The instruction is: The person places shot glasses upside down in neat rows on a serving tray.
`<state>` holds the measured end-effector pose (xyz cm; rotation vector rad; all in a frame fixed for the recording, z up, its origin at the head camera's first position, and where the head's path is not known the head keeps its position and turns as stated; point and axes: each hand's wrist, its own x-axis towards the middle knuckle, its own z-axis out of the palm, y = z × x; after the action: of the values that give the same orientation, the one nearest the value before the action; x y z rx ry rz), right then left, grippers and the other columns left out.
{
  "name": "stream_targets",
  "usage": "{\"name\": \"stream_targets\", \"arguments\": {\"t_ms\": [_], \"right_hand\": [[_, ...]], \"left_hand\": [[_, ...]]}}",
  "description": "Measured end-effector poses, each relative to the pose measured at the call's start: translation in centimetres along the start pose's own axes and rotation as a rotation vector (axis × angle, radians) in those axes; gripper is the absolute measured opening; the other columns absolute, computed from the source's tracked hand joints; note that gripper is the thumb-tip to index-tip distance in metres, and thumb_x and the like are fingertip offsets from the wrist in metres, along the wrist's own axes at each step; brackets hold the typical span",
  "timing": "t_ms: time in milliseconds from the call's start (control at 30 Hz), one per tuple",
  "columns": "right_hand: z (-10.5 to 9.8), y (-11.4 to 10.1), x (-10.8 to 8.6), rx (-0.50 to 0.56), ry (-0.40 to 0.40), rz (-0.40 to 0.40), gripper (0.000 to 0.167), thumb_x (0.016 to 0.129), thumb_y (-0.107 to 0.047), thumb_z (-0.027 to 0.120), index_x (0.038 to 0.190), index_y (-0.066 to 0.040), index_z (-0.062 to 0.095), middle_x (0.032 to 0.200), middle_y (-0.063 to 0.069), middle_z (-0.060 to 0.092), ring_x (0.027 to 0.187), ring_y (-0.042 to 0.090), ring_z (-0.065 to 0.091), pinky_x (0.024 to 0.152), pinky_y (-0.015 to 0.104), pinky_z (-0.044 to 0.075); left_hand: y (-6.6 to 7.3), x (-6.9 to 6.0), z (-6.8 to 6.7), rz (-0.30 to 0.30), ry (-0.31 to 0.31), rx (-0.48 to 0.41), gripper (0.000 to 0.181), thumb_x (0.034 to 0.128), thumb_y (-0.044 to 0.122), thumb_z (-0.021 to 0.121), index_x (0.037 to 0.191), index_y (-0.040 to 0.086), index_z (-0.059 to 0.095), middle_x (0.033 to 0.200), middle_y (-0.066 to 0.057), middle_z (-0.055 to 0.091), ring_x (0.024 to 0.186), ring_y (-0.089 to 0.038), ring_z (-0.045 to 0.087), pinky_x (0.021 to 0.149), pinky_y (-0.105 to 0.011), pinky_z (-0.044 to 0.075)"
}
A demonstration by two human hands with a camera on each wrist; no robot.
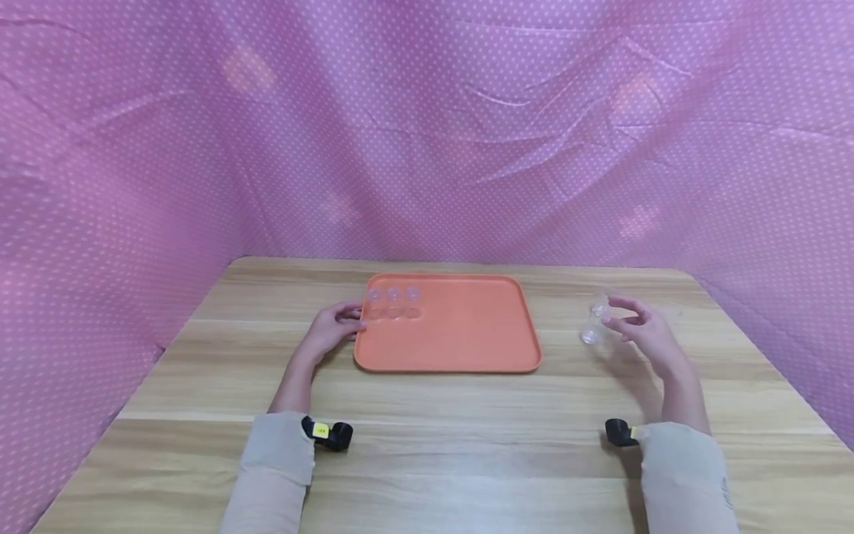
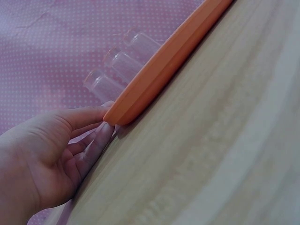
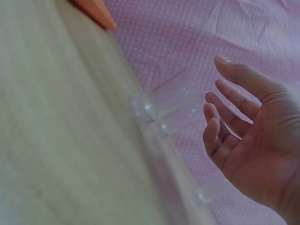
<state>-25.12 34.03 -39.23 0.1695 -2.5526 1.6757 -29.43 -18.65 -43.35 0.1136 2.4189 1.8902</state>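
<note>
Right hand (image 1: pixel 640 330): fingers loosely bent, grasping nothing.
Nearby cups (image 1: pixel 591 331): upright, just left of this nearer hand.
Left hand (image 1: pixel 331 326): pinches the tray (image 1: pixel 467 334) edge.

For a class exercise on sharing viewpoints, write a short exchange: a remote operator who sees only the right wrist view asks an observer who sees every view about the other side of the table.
Operator: My right wrist view misses the far side. What is happening there?
Observer: The left hand is holding the left edge of the orange tray.
Operator: Does anything stand on it?
Observer: Yes, clear glasses, near its far left corner.
</note>
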Motion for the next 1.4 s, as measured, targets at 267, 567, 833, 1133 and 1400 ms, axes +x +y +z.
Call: {"name": "stream_targets", "arguments": {"t_ms": [267,567,833,1133,1400], "right_hand": [[0.4,1.9,0.5,0.056,-0.088,0.093,0.061,0.088,-0.019,0.064,0.138,-0.002,0.033,0.100,0.005,0.056,0.080,0.015,0.057,0.065,0.026,0.053],[0.7,2.8,0.0,0.108,-0.082,0.150,0.060,0.085,-0.021,0.066,0.137,-0.008,0.037,0.107,-0.003,0.052,0.082,0.012,0.053,0.069,0.023,0.049],[0.9,3.4,0.1,-0.057,-0.101,0.085,0.058,0.087,-0.021,0.064,0.133,0.000,0.038,0.119,0.023,0.049,0.086,0.008,0.053,0.070,0.026,0.050],[1.5,3.3,0.4,-0.173,-0.093,0.101,0.063,0.086,-0.023,0.065,0.134,0.005,0.037,0.120,0.031,0.048,0.101,0.028,0.051,0.078,0.023,0.047],[1.8,3.5,0.6,-0.196,-0.057,0.066,0.054,0.084,-0.015,0.067,0.128,0.006,0.043,0.106,0.028,0.056,0.088,0.021,0.055,0.070,0.022,0.048]], "left_hand": [[0.1,0.2,-0.1,0.041,-0.014,-0.028,0.049,0.0828,-0.006,0.060,0.128,-0.012,0.043,0.114,-0.030,0.051,0.083,-0.016,0.059,0.074,-0.028,0.056],[0.0,0.2,0.0,0.020,-0.019,0.000,0.051,0.0822,-0.004,0.062,0.129,-0.010,0.042,0.113,-0.027,0.052,0.085,-0.019,0.059,0.074,-0.028,0.056],[-0.1,0.1,0.2,-0.002,-0.015,0.004,0.050,0.0831,-0.003,0.062,0.129,-0.009,0.042,0.116,-0.026,0.051,0.089,-0.022,0.058,0.076,-0.028,0.055],[0.0,-0.1,0.1,0.016,-0.014,-0.008,0.051,0.0820,-0.005,0.062,0.129,-0.010,0.043,0.114,-0.027,0.051,0.086,-0.020,0.059,0.074,-0.028,0.056],[-0.1,-0.1,-0.1,0.029,-0.013,-0.009,0.051,0.0821,-0.004,0.062,0.129,-0.010,0.043,0.114,-0.028,0.051,0.085,-0.018,0.059,0.074,-0.028,0.056]]}}
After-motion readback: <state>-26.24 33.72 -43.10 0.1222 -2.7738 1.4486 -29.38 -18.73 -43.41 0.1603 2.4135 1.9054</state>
